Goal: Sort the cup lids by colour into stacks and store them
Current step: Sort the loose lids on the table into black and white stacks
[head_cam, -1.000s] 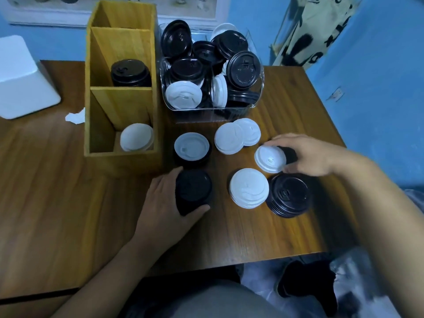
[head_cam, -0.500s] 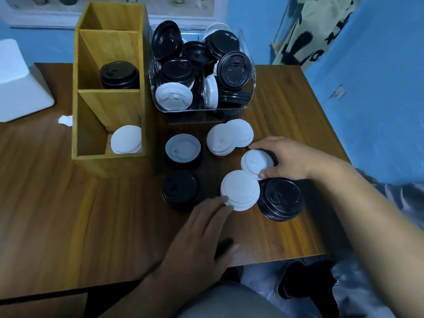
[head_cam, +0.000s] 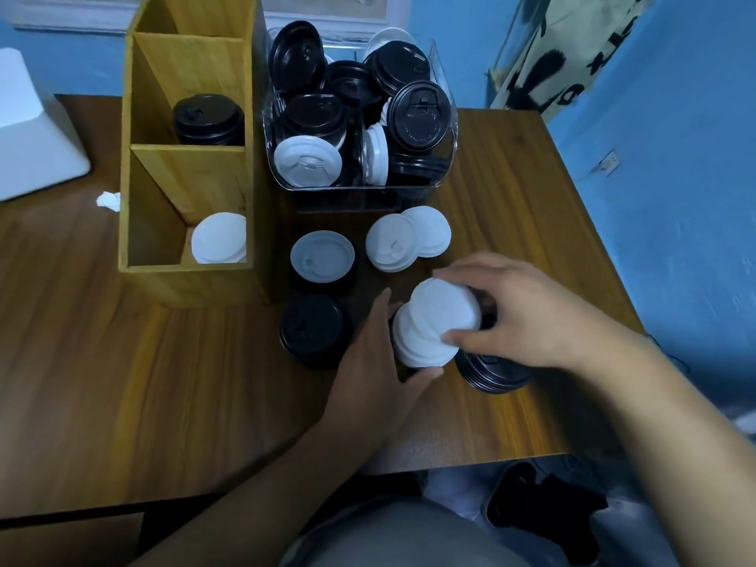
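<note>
Smooth white lid [head_cam: 444, 311], pinched in the right hand [head_cam: 527, 317], sits tilted on the white stack [head_cam: 417, 349], on the table [head_cam: 122, 362] in front of the clear bin [head_cam: 327, 198]. The left hand [head_cam: 368, 362] curls round that stack. Half a second ago the lid lay beside it.

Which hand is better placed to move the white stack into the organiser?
Left, probably: the left hand cups the white stack on the organiser side; the right hand grips only its top lid.
</note>
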### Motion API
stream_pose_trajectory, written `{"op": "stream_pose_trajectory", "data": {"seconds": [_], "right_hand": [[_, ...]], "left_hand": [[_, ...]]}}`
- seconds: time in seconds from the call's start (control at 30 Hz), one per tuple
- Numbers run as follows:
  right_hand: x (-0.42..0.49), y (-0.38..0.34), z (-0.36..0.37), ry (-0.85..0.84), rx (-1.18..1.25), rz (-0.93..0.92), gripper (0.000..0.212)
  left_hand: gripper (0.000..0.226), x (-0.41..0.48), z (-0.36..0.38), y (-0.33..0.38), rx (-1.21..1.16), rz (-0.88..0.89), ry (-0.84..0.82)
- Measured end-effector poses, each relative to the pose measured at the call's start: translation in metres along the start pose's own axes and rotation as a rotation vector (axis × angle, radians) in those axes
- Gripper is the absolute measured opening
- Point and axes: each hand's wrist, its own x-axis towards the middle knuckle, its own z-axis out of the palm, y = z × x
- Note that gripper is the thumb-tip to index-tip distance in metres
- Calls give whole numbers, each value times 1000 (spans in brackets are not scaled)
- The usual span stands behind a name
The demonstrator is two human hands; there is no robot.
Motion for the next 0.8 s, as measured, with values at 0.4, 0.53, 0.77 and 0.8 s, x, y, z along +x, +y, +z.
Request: {"op": "stream_pose_trajectory", "data": {"seconds": [0.4, 0.53, 0.77, 0.8], "right_hand": [[13, -14, 28, -105, -16, 66, 79], [21, -16, 18, -198, -162, 41, 70], [66, -2, 1, 149, 42, -129, 51], [77, -1, 0, 142, -18, -156, 58]], "left_hand": [[108, -2, 3, -3, -9, -9, 9], [104, -3, 5, -2, -5, -3, 19], [98, -2, 2, 2, 67, 4, 11], [100, -3, 1, 3, 65, -7, 9]]}}
